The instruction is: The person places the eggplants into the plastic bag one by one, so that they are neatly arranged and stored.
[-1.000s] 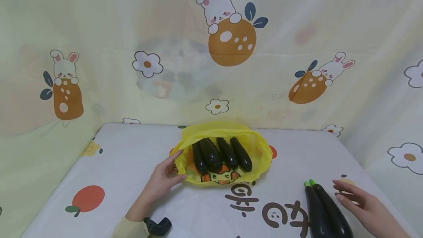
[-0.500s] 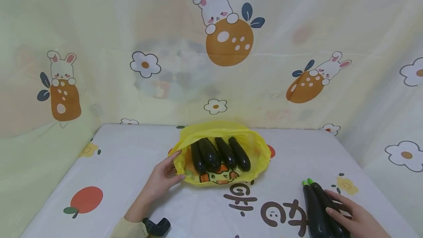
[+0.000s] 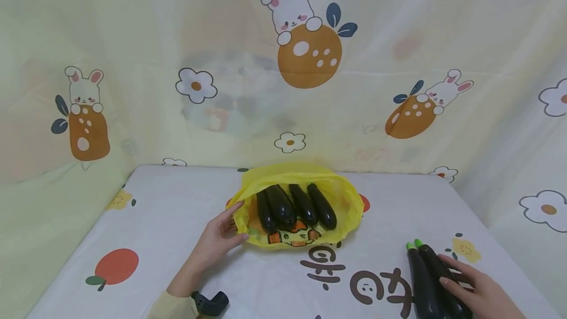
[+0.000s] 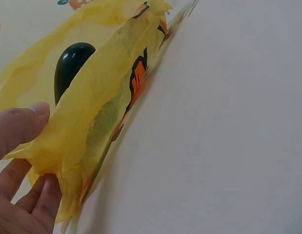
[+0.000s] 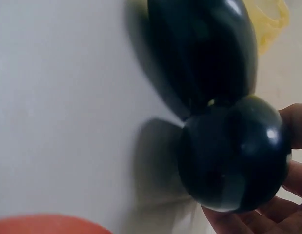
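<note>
Four eggplants (image 3: 281, 208) lie in the bag (image 3: 353, 218) (two more (image 3: 422, 279), to its right)

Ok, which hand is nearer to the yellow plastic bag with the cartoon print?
Left. The left hand holds the bag by its left edge; the right hand is apart from it, to its right, holding the right-hand one of two long, glossy black eggplants.

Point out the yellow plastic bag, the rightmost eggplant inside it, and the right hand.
Yellow plastic bag (image 3: 288, 173): head view, upper part, above the opening.
Rightmost eggplant inside (image 3: 322, 207): head view, middle of its body.
Right hand (image 3: 480, 286): head view, middle of the hand.
</note>
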`<state>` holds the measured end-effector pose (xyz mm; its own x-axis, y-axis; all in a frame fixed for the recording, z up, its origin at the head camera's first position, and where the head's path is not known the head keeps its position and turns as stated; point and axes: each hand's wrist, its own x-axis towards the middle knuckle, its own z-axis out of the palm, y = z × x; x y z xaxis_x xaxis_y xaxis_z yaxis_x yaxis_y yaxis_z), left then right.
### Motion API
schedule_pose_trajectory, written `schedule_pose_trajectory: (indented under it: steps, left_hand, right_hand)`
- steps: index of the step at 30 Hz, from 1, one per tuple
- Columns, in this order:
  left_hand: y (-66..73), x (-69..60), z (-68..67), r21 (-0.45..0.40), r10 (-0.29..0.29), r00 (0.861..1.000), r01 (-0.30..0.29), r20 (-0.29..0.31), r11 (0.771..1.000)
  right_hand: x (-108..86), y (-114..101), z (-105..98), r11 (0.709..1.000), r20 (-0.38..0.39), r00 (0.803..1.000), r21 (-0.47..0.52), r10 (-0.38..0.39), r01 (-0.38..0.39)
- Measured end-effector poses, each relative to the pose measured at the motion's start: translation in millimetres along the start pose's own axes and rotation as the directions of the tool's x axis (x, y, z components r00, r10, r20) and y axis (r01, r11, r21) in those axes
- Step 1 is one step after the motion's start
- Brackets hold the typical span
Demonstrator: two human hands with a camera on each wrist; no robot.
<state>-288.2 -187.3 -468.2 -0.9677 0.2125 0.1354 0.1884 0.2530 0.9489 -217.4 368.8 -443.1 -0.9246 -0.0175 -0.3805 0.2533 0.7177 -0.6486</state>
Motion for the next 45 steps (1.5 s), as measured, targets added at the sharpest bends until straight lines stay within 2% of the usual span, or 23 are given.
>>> schedule_pose_trajectory:
  steps: [7,10,13,19,22,25,31,34,36,38,45]
  left_hand:
    - [1.2,0.2,-1.5,0.002,0.011,1.000,-0.011,0.002,1.000]
    - [1.4,0.3,-1.9,-0.002,0.009,1.000,-0.009,0.005,1.000]
    - [1.3,0.2,-2.0,-0.006,0.004,1.000,-0.004,0.007,1.000]
    - [1.1,0.7,-2.8,-0.009,0.006,1.000,-0.006,0.006,1.000]
    - [0.8,1.4,-3.1,-0.007,0.012,1.000,-0.012,0.009,1.000]
    - [0.2,1.9,-3.0,-0.008,0.019,1.000,-0.019,0.014,1.000]
    - [-0.4,1.8,-2.3,-0.014,0.018,1.000,-0.018,0.018,1.000]
    - [-0.1,1.3,-1.8,-0.011,0.017,1.000,-0.016,0.020,1.000]
    - [0.2,0.9,-1.4,-0.013,0.016,1.000,-0.016,0.018,1.000]
    - [0.7,0.6,-0.7,-0.013,0.011,1.000,-0.010,0.018,1.000]
    - [2.1,0.2,-0.9,-0.015,-0.004,1.000,0.004,0.010,1.000]
  right_hand:
    - [0.1,-1.2,-11.3,0.988,-0.068,0.997,-0.153,-0.030,0.020]
    - [-2.8,-0.3,-15.8,0.981,-0.120,0.989,-0.184,-0.086,0.063]
    - [-6.5,-2.5,-20.7,0.972,-0.177,0.971,-0.202,-0.158,0.121]
    - [-15.1,-20.4,-31.2,0.969,-0.223,0.948,-0.153,-0.226,0.195]
    - [-20.3,-30.8,-35.8,0.955,-0.249,0.923,-0.107,-0.295,0.276]
    - [-23.4,-42.1,-39.5,0.941,-0.248,0.908,-0.079,-0.338,0.329]
    - [-20.1,-70.2,-41.3,0.934,-0.201,0.912,-0.092,-0.358,0.346]
    - [-13.4,-84.3,-38.5,0.917,-0.148,0.905,-0.048,-0.399,0.397]
    - [-8.5,-95.9,-34.1,0.907,-0.111,0.901,-0.014,-0.419,0.420]
    - [-3.1,-108.8,-28.1,0.890,-0.084,0.887,-0.002,-0.454,0.455]
    - [15.9,-157.4,2.3,0.857,-0.003,0.857,0.022,-0.516,0.515]
